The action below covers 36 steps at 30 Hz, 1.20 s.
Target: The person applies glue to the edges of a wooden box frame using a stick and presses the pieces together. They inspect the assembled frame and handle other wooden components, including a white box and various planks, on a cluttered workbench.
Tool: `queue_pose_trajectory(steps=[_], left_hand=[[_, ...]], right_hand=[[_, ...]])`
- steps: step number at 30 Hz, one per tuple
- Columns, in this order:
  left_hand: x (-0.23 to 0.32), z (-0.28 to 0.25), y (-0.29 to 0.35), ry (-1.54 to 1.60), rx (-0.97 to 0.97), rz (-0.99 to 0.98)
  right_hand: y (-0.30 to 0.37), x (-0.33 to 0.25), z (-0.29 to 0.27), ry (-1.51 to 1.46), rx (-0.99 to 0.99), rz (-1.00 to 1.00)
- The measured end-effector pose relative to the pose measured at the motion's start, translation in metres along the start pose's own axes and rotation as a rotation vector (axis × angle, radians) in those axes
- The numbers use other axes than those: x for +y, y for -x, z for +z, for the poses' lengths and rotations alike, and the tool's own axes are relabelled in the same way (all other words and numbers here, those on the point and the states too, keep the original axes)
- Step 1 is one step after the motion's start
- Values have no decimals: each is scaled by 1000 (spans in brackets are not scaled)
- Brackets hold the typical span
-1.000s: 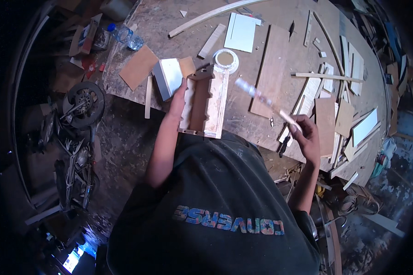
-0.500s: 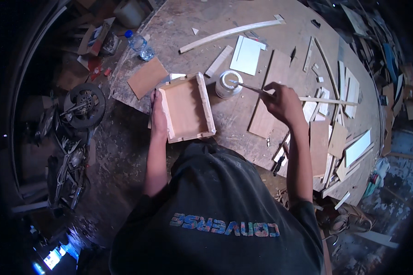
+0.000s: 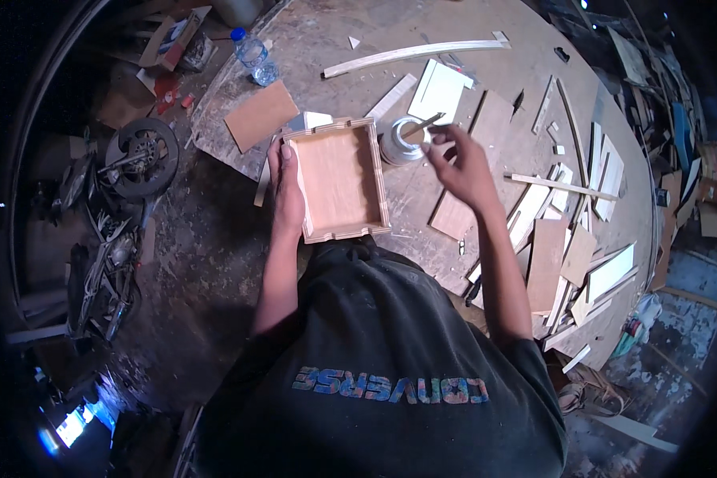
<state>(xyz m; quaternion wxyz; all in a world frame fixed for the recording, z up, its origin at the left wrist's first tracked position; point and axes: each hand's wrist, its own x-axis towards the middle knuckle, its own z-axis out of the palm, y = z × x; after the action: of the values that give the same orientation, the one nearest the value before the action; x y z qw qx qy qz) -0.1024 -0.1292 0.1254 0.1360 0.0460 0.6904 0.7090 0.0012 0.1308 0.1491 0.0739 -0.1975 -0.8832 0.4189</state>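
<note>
A shallow wooden box (image 3: 341,179) with notched edges, its hollow side facing up, is held close to my body. My left hand (image 3: 288,187) is closed around its left wall. Just right of the box, an uncovered round can (image 3: 402,147) stands on the table. A slim stick-like tool (image 3: 424,126) leans in the can's mouth, its end poking out to the upper right; its lower end is hidden. Beside the can's right rim is my right hand (image 3: 464,169), its fingers bent but apart and nothing visible between them.
On the wooden table (image 3: 311,92), a water bottle (image 3: 255,57) and a brown board (image 3: 260,115) lie at the far left. A white panel (image 3: 440,92) is beyond the can. Several wood strips and offcuts (image 3: 548,263) cover the right side. A motorcycle wheel (image 3: 142,159) is at left.
My right hand has let go of the stick-like tool, which now leans in the can. The box and my left hand have shifted slightly right in view.
</note>
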Motion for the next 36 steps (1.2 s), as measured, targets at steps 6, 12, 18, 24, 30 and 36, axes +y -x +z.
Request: queue_pose_trajectory(steps=[6, 12, 18, 24, 30, 36], left_hand=[[0, 11, 6, -20, 15, -9], [-6, 17, 9, 11, 16, -49], [-5, 20, 14, -2, -4, -56], [-10, 19, 19, -11, -17, -52], [-25, 20, 23, 150, 83, 46], [-1, -14, 15, 53, -186, 125]], right_hand=[[67, -30, 20, -348, -193, 144], [86, -22, 41, -718, -352, 287], [95, -14, 47, -877, -357, 375], [99, -13, 39, -851, -380, 401], [105, -19, 36, -833, -233, 311], [110, -23, 12, -873, -172, 265]])
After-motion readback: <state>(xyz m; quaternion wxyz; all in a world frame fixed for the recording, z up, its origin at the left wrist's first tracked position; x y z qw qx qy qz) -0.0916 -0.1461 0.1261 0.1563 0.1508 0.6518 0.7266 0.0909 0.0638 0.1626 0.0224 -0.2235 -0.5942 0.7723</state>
